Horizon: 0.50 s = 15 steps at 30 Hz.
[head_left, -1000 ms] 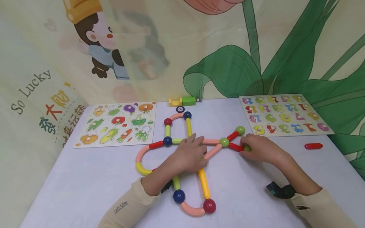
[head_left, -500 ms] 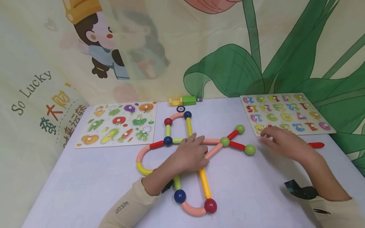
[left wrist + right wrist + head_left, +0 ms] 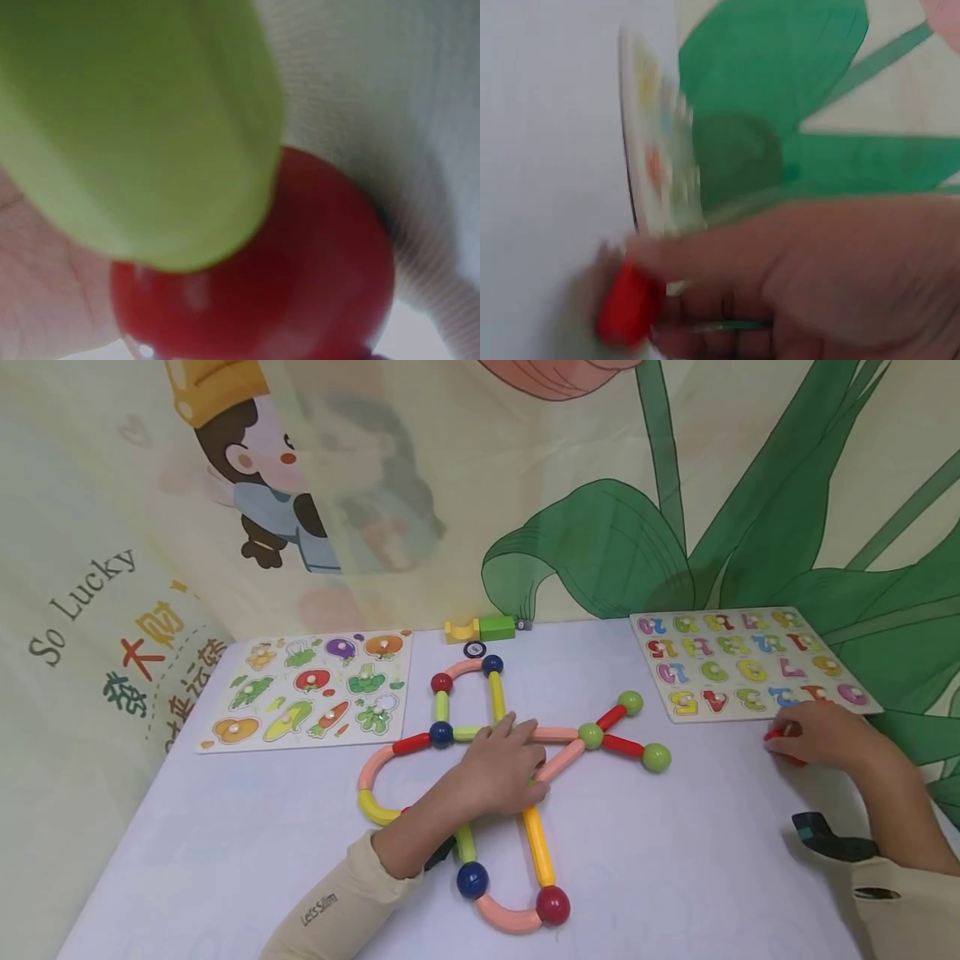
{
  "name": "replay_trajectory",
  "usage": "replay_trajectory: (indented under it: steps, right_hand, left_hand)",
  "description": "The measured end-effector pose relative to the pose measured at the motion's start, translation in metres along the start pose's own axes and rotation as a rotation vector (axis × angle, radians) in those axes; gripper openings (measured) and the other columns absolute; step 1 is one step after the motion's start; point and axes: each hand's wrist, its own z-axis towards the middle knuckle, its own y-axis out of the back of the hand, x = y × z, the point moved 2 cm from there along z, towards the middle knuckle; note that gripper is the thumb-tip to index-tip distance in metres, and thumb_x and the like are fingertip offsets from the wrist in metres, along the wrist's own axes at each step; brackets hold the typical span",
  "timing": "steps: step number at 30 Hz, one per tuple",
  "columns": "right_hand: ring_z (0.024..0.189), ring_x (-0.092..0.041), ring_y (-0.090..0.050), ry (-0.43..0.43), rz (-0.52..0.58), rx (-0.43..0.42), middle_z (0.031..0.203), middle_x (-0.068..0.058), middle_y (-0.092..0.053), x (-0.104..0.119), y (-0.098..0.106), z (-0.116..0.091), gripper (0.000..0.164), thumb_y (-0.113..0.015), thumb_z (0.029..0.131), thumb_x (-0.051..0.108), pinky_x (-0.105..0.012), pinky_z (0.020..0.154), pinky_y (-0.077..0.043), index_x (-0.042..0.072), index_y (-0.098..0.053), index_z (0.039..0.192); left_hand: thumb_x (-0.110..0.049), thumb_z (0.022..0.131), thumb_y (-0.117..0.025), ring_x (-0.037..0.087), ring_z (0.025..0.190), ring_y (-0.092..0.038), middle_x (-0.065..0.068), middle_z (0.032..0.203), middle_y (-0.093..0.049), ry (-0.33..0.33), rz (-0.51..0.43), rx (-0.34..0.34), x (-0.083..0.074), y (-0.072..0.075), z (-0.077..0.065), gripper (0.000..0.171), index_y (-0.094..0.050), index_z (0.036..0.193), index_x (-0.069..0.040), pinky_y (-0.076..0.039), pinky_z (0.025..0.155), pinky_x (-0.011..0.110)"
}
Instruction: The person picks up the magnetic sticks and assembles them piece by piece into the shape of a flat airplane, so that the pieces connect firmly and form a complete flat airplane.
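A flat figure of magnetic rods and balls lies mid-table. My left hand [image 3: 501,768] rests on its centre with fingers spread, hiding the joints beneath. Close up in the left wrist view are a light green rod [image 3: 142,142] and a red ball [image 3: 300,277]. Two short red rods [image 3: 624,746] fork rightward from a green ball [image 3: 591,736], each tipped with another green ball [image 3: 657,757]. Far to the right, my right hand [image 3: 825,735] pinches a loose red rod [image 3: 632,309] between thumb and fingers, near the number board.
A vegetable puzzle board [image 3: 300,745] lies at the back left and a number puzzle board [image 3: 738,717] at the back right. Green and yellow blocks [image 3: 495,627] and a small black-ringed disc [image 3: 475,649] sit by the printed backdrop [image 3: 570,443].
My right hand has let go of the green ball on the lower red prong, moved right, and taken hold of the loose red rod. The left hand has stayed put.
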Motion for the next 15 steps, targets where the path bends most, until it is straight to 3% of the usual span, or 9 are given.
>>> replay_trajectory:
  steps: [2,7,15]
  right_hand:
    - [0.068,-0.021,-0.050,0.036,0.141,0.002,0.078,-0.004,-0.055,0.024,-0.006,0.008,0.036,-0.067,0.081,0.029,-0.031,0.053,-0.044,0.001,-0.058,0.102]
    - [0.069,-0.024,-0.056,0.024,0.458,-0.056,0.085,-0.010,-0.062,0.078,-0.021,0.025,0.047,-0.062,0.084,0.038,-0.032,0.059,-0.049,0.005,-0.046,0.114]
    - [0.069,-0.022,-0.060,0.039,0.536,-0.051,0.084,-0.009,-0.064,0.101,-0.041,0.037,0.042,-0.063,0.083,0.036,-0.029,0.061,-0.051,0.006,-0.048,0.108]
  left_hand:
    - [-0.042,0.081,-0.060,0.033,0.131,-0.019,0.006,0.141,-0.033,-0.002,0.005,-0.002,0.001,0.001,0.000,0.037,-0.063,0.111,-0.020,-0.027,0.098,0.053]
    - [-0.042,0.082,-0.059,0.033,0.132,-0.019,0.006,0.141,-0.033,-0.003,0.018,0.003,0.002,0.002,0.001,0.038,-0.063,0.113,-0.020,-0.027,0.098,0.053]
    - [-0.042,0.081,-0.059,0.032,0.132,-0.019,0.005,0.141,-0.033,0.000,0.013,0.016,0.001,0.001,0.001,0.040,-0.061,0.115,-0.021,-0.028,0.098,0.052]
